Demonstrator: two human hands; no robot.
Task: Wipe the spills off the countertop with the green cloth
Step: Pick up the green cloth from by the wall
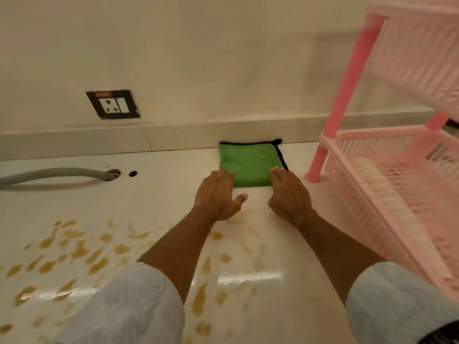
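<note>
A folded green cloth [249,162] with a black edge lies flat on the pale countertop [161,194], against the back wall. My left hand [218,194] rests palm down with its fingertips on the cloth's near left corner, fingers spread. Over the cloth's near right corner my right hand [289,194] also lies flat, fingertips touching it. Neither hand grips anything. Brown spills [79,252] spatter the countertop in front of me, mostly to the left and between my forearms.
A pink plastic rack [387,184] with a stack of plates stands at the right, one leg close to the cloth. A grey hose [57,173] enters a hole in the counter at the left. A wall socket [113,104] sits above it.
</note>
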